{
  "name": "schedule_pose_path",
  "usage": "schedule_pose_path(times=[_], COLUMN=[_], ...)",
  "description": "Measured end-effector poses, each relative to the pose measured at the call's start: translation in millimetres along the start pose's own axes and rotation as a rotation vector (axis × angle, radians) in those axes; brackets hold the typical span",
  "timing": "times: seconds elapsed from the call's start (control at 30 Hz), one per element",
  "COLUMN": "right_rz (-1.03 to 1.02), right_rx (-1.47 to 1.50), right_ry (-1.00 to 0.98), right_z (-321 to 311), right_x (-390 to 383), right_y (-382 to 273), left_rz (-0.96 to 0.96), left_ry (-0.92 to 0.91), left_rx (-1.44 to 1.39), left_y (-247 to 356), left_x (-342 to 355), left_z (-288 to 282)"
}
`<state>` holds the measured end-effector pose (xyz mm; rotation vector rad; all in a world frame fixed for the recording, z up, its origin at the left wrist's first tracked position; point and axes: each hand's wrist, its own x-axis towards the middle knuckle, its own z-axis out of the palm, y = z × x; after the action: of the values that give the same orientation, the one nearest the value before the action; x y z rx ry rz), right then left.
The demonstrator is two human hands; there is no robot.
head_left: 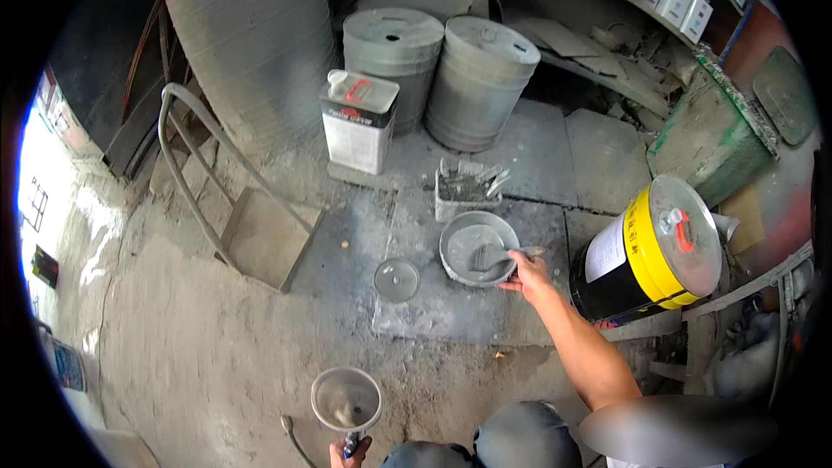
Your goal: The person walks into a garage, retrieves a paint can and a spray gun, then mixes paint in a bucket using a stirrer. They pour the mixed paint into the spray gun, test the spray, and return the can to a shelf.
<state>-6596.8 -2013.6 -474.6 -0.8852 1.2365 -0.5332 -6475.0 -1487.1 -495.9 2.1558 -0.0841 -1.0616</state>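
My left hand (351, 451) at the bottom is closed on the handle of a tool, likely a spray gun, topped by an open grey cup (345, 394). My right hand (524, 275) grips a wide paintbrush (496, 257) whose bristles rest inside a round basin (455, 230) of grey liquid. A small grey lid or shallow dish (397, 279) lies just left of the basin. Behind the basin stands a square container (464, 186) with dark grimy contents and pale sticks or brushes in it.
A hand truck (264, 238) stands at left. Two metal drums (481, 82) and a rectangular tin (355, 139) are at the back. A yellow-and-black drum (641, 251) is beside my right arm, near a green bin (706, 130). Cans (672, 0) line a shelf. A hose (295, 438) lies bottom-left.
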Motion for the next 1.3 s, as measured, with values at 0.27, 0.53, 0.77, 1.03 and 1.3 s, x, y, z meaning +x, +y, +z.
schedule_pose_path(times=[0.27,0.53,0.77,1.03,1.3], right_rz=[-0.098,-0.263,-0.452,-0.551,-0.674], right_rx=[-0.273,-0.336,-0.442,-0.627,-0.854], right_ry=[0.026,0.007,-0.008,0.103,0.254], right_z=[-1,78,188,255,294], right_x=[-46,-29,55,144,141], right_y=[-149,-336,-453,-516,-521], left_rz=[0.309,0.296,0.266,0.204,0.002], left_ry=[-0.023,0.019,0.212,0.345,0.379], left_rx=[-0.091,-0.15,-0.295,-0.245,-0.257], left_y=[21,82,104,112,111], left_x=[22,32,37,28,16], left_z=[-36,-104,-104,-67,-52])
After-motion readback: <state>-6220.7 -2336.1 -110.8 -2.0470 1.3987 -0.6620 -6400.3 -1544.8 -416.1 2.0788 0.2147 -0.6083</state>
